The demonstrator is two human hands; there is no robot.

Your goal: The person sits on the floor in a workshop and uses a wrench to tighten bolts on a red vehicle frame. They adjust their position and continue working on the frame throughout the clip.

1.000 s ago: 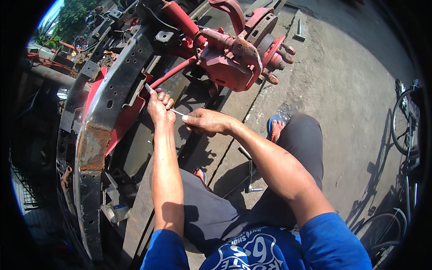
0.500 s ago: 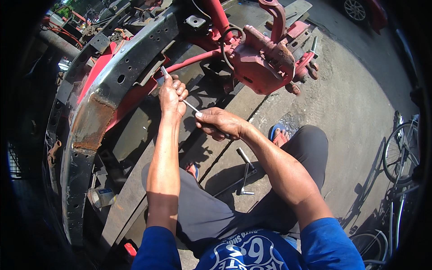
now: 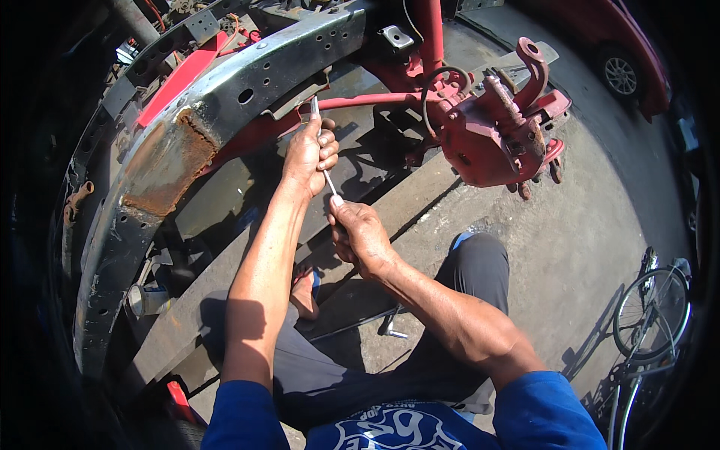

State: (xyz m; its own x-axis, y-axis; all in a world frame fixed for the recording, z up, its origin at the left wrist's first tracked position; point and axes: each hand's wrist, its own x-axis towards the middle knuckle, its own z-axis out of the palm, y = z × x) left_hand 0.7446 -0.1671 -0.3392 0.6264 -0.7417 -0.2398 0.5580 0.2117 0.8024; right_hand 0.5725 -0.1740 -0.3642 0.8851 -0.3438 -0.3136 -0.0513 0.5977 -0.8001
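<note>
The slim metal tool [image 3: 329,181] slants through both hands, its upper end near the black, rust-patched frame rail [image 3: 296,56]; the left hand [image 3: 308,156] curls its fingers round the upper part, and the right hand [image 3: 361,234], just below, closes on the lower part with its thumb along it. Beyond the hands a red bar [image 3: 371,99] runs toward a red metal assembly [image 3: 480,146]; farther out stand a bicycle [image 3: 651,316] at right and a red car [image 3: 626,45] at upper right.
</note>
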